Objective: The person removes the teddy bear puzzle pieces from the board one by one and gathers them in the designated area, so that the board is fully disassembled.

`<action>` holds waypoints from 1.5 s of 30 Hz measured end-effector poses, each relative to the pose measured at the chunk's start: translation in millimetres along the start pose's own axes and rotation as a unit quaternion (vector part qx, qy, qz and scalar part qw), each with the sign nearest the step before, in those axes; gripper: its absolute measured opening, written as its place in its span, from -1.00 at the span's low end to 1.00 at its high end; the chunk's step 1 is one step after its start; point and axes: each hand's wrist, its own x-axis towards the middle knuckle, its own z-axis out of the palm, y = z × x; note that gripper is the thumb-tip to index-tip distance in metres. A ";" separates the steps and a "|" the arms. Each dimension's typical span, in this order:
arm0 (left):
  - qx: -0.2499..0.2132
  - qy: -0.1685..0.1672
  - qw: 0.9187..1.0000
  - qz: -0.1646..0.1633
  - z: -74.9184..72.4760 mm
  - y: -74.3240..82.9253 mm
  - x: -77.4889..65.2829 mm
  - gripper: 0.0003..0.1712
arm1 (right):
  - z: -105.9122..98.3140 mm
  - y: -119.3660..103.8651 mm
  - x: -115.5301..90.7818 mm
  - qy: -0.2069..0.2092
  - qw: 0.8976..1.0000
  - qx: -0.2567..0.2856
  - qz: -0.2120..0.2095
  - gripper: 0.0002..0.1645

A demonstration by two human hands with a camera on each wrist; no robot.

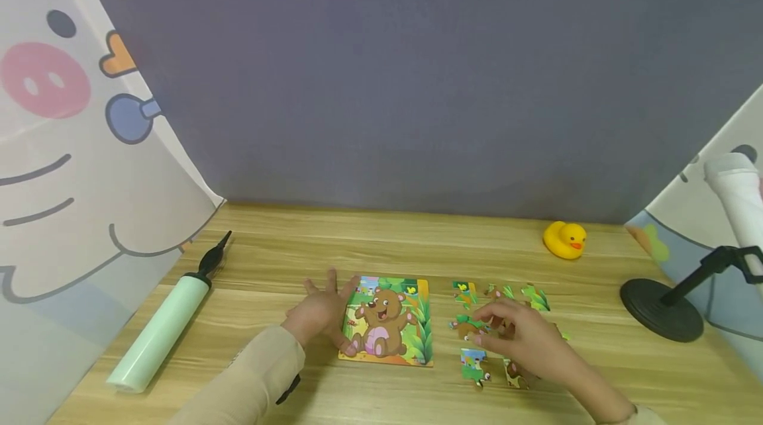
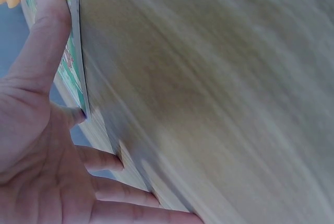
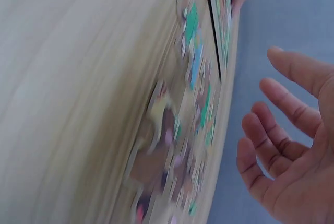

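A square picture board (image 1: 390, 322) with a brown bear lies flat on the table. At its left side is my left hand (image 1: 320, 316), fingers spread, the thumb lying over the lower left of the picture and another fingertip at the upper left corner. In the left wrist view the thumb (image 2: 44, 36) crosses the board's edge. My right hand (image 1: 524, 339) hovers over loose jigsaw pieces (image 1: 473, 367), its fingers (image 3: 279, 145) loosely bent and holding nothing in the right wrist view. Several pieces lie in rough rows right of the board, some partly hidden under this hand.
A pale green hand pump (image 1: 163, 332) with a black nozzle lies at the left. At the back right sits a yellow rubber duck (image 1: 564, 240). A white microphone (image 1: 736, 200) on a black stand (image 1: 661, 309) stands at the right edge. A grey panel (image 1: 417, 81) closes off the back.
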 end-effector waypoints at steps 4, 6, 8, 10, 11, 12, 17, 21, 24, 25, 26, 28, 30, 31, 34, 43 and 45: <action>0.000 -0.002 1.000 -0.002 -0.2 0.3 0.0 0.55 | 9.6 -7.1 10.4 -0.006 0.999 0.038 0.009 -0.69; 0.004 -0.003 1.000 -0.001 -0.5 0.9 0.0 0.55 | 14.0 -10.7 15.3 -0.014 0.998 0.057 0.014 -0.68; 0.006 -0.004 1.000 -0.002 -0.9 1.4 0.0 0.55 | 18.4 -14.9 19.5 -0.018 0.998 0.061 0.020 -0.67; 0.010 -0.003 1.000 -0.002 -1.1 1.7 0.1 0.55 | 23.1 -19.3 23.2 -0.021 0.998 0.063 0.022 -0.67; 0.013 -0.003 1.000 -0.002 -1.1 1.8 0.4 0.55 | 25.6 -21.4 25.0 -0.022 0.997 0.065 0.023 -0.68; 0.014 -0.003 1.000 -0.002 -1.0 2.0 0.5 0.55 | 28.3 -23.4 26.9 -0.023 0.997 0.068 0.023 -0.68; 0.020 -0.001 1.000 -0.003 -0.3 2.5 1.9 0.55 | 43.7 -32.7 35.7 -0.029 0.996 0.078 0.020 -0.71; 0.021 0.002 1.000 -0.004 -0.2 2.8 2.4 0.55 | 56.5 -40.6 42.3 -0.035 0.996 0.083 0.002 -0.71; 0.012 0.002 1.000 -0.006 -0.5 2.9 2.1 0.55 | 65.0 -47.0 47.1 -0.036 0.996 0.080 -0.012 -0.70; 0.008 0.002 1.000 -0.007 -0.7 3.0 2.0 0.55 | 67.6 -48.9 48.7 -0.035 0.997 0.074 -0.016 -0.68; 0.006 0.001 1.000 -0.007 -0.9 3.2 1.9 0.55 | 70.1 -51.1 50.5 -0.035 0.997 0.064 -0.013 -0.67; 0.002 -0.002 1.000 -0.010 -1.3 3.4 1.9 0.55 | 75.6 -55.0 54.9 -0.036 0.998 0.057 -0.010 -0.64; 0.000 -0.003 1.000 -0.012 -1.5 3.5 1.8 0.55 | 81.0 -58.3 59.3 -0.040 0.998 0.048 -0.009 -0.59; 0.000 -0.004 1.000 -0.013 -1.5 3.6 1.9 0.55 | 83.4 -59.9 61.4 -0.042 0.998 0.046 -0.009 -0.57; 0.001 -0.002 1.000 -0.011 -1.4 3.6 1.7 0.55 | 89.9 -64.7 66.4 -0.042 0.999 0.030 -0.009 -0.53; 0.006 0.003 1.000 -0.005 -0.6 1.2 1.5 0.55 | 108.0 -78.4 76.6 -0.039 0.992 -0.105 -0.054 -0.54; 0.009 0.002 1.000 -0.005 0.0 0.8 2.2 0.55 | 111.2 -80.9 78.0 -0.040 0.988 -0.139 -0.060 -0.48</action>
